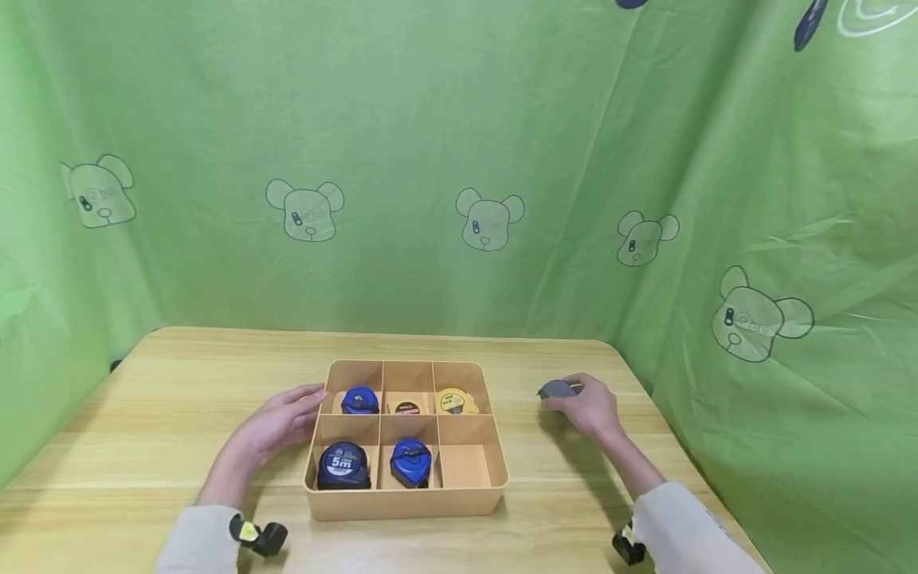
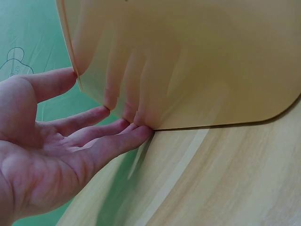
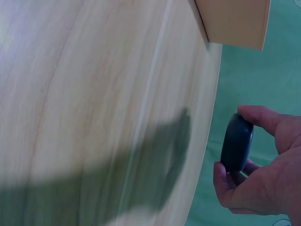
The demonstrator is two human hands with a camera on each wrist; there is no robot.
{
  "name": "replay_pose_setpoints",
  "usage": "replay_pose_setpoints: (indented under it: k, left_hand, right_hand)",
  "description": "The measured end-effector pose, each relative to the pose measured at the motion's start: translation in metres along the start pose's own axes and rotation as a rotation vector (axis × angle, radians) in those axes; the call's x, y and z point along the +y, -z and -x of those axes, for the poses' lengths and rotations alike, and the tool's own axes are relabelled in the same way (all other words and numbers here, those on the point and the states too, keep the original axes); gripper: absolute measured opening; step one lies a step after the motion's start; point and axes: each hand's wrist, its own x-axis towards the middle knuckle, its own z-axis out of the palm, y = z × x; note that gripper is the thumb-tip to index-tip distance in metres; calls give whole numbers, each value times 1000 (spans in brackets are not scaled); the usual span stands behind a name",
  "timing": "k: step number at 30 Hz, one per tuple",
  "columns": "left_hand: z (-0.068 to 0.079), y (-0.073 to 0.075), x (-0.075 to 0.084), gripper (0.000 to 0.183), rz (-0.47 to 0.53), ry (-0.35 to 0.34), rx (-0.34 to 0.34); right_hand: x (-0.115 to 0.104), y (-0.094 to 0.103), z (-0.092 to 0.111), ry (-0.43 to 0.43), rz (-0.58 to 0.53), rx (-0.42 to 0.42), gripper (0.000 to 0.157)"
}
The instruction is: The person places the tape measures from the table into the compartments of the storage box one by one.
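In the head view my right hand [image 1: 590, 406] pinches a dark grey tape measure [image 1: 556, 389] between thumb and fingers, to the right of a divided tan box [image 1: 405, 504]. The right wrist view shows this tape measure [image 3: 237, 143] held above the table, its rounded edge facing the camera. My left hand [image 1: 283, 424] touches the box's left wall with fairly straight fingertips, seen closely in the left wrist view. Inside the box are a blue tape measure [image 1: 360, 400], two yellow ones [image 1: 456, 401], a dark navy one [image 1: 343, 465] and another blue one [image 1: 411, 462].
The box's front right compartment [image 1: 466, 465] holds nothing. A wooden table [image 1: 215, 375] lies under everything, with a green curtain [image 1: 402, 279] behind it and at both sides. Small wrist cameras [image 1: 267, 539] sit at both cuffs.
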Motion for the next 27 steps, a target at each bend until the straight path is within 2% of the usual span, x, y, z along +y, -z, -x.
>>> replay_pose_setpoints:
  k: [15, 27]
  left_hand:
    - [-1, 0, -1, 72, 0, -2, -2]
    - [-1, 0, -1, 72, -7, -1, 2]
  right_hand:
    - [-17, 1, 4, 28, -16, -31, 70]
    - [-31, -1, 8, 52, -71, -60, 69]
